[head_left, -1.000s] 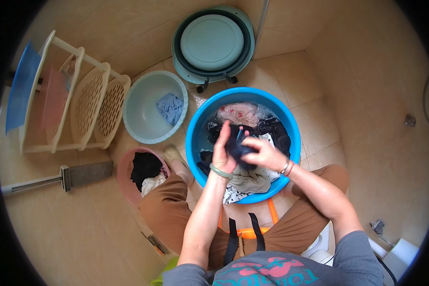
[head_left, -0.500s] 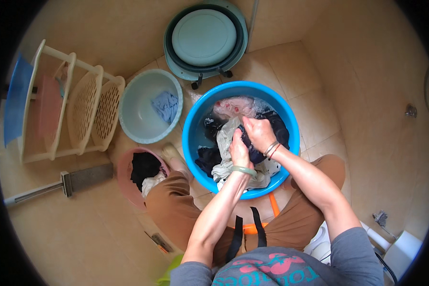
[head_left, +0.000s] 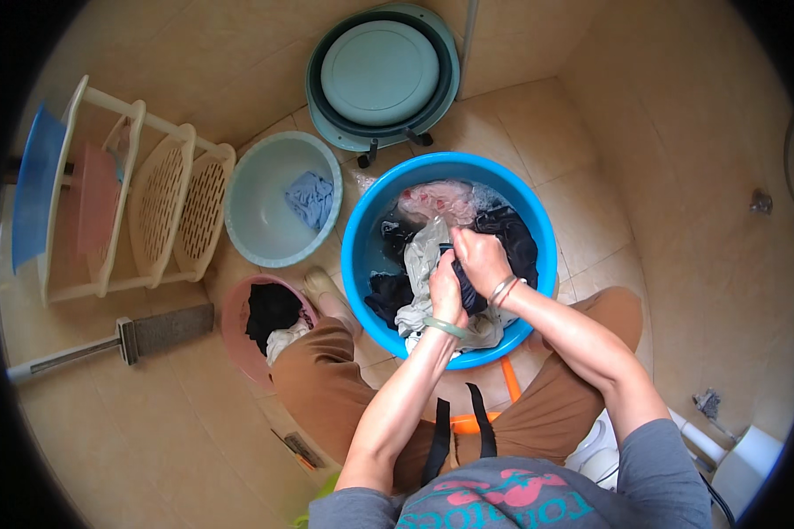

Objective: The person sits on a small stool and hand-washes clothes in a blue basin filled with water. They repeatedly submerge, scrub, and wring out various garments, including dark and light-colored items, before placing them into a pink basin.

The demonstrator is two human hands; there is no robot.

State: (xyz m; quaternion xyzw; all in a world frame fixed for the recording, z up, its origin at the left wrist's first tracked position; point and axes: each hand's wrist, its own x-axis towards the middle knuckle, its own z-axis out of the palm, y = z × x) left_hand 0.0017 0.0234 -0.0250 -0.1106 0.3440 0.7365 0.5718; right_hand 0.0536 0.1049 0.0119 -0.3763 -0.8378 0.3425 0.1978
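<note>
Beige floor tiles (head_left: 584, 216) meet a beige wall (head_left: 679, 176) at right, bearing a metal fitting (head_left: 760, 203); a cream rack (head_left: 157, 204) stands left

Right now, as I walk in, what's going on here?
A person's left hand and right hand grip a dark cloth between them, over a large blue basin. In that basin lie a light grey garment, a pink garment and other dark clothes. To its left, a pale basin holds a light blue cloth, and a pink basin holds a black cloth and a white cloth.
</note>
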